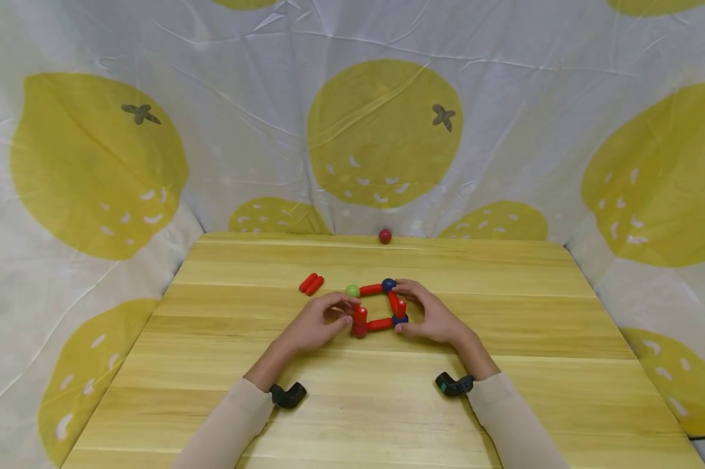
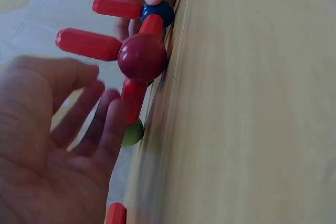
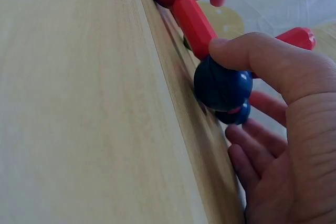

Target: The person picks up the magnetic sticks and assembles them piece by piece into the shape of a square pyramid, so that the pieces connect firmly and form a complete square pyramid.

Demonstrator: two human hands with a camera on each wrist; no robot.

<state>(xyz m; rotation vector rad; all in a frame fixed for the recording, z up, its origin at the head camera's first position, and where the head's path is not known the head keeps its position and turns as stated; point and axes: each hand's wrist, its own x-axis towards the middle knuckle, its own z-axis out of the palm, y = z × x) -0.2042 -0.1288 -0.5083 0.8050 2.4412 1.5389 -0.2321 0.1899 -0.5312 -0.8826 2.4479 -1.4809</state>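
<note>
Pale wooden surface [image 1: 381,397] under both hands. Between the fingers: a four-sided frame of red faceted rods and glossy balls [image 1: 379,324].

Right hand [image 1: 435,316]: thumb on the near dark-blue ball [image 3: 223,83], fingers at the far dark-blue ball [image 1: 389,284], bracing that side. Left hand [image 1: 319,322]: fingers spread and loosely bent, pinching nothing visible, close by a red upright rod [image 2: 86,44] on the dark-red corner ball [image 2: 142,57]; contact cannot be told.

Judgement: best keep the right fingers low and steady, and nudge corners gently; joints may swivel if pushed sideways. A second red upright rod [image 1: 401,309] stands beside the right thumb, easily knocked. Green ball [image 1: 353,290] lies just past the left fingertips, little room there.

Beyond the left fingers, two loose red rods [image 1: 314,286], side by side. Well beyond both hands, a loose red ball [image 1: 385,236] by the far edge.
</note>
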